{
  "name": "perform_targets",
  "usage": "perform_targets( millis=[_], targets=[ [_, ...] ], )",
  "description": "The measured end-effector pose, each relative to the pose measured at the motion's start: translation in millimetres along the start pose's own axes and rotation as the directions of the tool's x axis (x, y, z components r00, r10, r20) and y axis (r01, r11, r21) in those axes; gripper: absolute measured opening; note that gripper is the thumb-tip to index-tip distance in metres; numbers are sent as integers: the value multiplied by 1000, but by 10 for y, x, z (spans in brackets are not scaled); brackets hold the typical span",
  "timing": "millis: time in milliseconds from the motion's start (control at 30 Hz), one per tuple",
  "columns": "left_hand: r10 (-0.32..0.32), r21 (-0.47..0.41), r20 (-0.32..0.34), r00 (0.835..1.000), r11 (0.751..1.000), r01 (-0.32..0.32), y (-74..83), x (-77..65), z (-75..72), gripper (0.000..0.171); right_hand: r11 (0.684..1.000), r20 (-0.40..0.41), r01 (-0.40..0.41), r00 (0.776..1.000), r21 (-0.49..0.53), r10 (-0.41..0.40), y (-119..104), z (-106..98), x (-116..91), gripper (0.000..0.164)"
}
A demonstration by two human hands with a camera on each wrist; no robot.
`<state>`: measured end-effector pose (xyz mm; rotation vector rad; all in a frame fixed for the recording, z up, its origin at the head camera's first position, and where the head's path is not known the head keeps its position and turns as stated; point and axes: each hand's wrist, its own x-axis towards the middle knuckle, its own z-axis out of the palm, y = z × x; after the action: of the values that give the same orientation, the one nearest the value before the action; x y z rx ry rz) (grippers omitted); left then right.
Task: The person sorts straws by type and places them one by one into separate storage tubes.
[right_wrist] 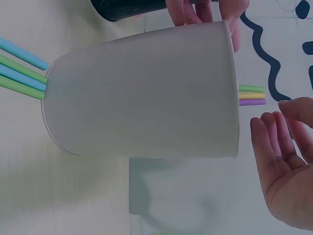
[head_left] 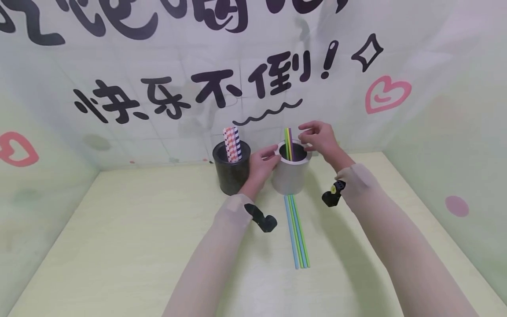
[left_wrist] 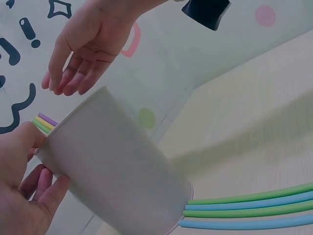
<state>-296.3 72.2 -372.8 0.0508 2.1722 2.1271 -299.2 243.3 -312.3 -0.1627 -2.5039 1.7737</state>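
Note:
A light grey cup (head_left: 291,178) stands upright, holding green, yellow and purple straws (head_left: 289,144) that stick up past its rim. My left hand (head_left: 262,167) holds the cup at the left side of its rim; in the left wrist view its fingers (left_wrist: 55,193) lie against the outer wall. Over the right side of the rim hovers my right hand (head_left: 320,140), fingers loosely bent with nothing between them. In the right wrist view that hand (right_wrist: 288,166) is just beyond the straw tips. Several blue and green straws (head_left: 297,233) lie side by side on the table before the cup.
A black cup (head_left: 233,176) with patterned straws (head_left: 232,144), striped and dotted, stands left of the grey one, close to my left hand. Behind both rises a white printed backdrop (head_left: 178,132). The pale table (head_left: 138,237) reaches side walls at left and right.

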Motion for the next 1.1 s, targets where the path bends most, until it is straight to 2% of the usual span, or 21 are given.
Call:
perform_targets(
  millis=[233,433,567,833,1100],
  targets=[
    [-12,6,9,1000,1000,12,5,-18,-6,36,998,103,45,994,-43,-41,26,-39,-146,30],
    [-9,3,9,1000,1000,9,-6,-9,-5,36,991,204,100,976,-88,-81,76,-77,-315,33],
    [-8,-4,6,1000,1000,8,-7,-5,-2,36,989,256,107,964,-103,-78,155,-88,-439,32],
    [7,-7,-8,1000,1000,-7,-4,-11,-3,36,990,325,92,944,-109,-52,474,-39,-623,27],
    [16,-15,-10,1000,1000,-16,-11,-10,2,36,993,368,1,929,-120,43,839,71,-717,30]
  ],
)
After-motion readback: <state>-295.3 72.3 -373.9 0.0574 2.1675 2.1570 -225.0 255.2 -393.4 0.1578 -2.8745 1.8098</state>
